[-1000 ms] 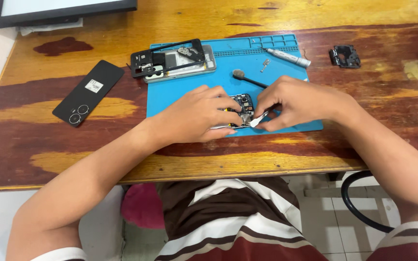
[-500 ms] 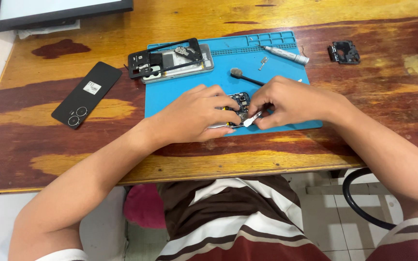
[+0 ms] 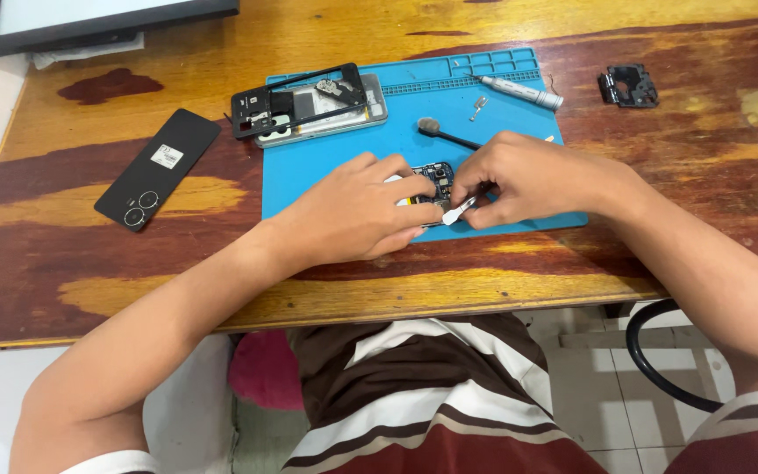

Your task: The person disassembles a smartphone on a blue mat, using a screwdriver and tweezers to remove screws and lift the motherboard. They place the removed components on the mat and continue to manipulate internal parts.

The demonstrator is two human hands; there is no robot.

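A small white rectangular label [image 3: 167, 157] sits on the black phone back cover [image 3: 158, 168], well left of the left hand [image 3: 357, 215]. A black-framed screen [image 3: 103, 17] with a pale face stands far up-left of both hands.

Blue work mat [image 3: 335, 175] | red-brown and yellow streaked wooden counter [image 3: 116, 272] | black phone back cover [image 3: 158, 168] | brown-and-white striped shirt [image 3: 432, 395] | silver-grey pen-shaped tool [image 3: 519, 90] | dark circuit board [image 3: 436, 174], seemingly black.
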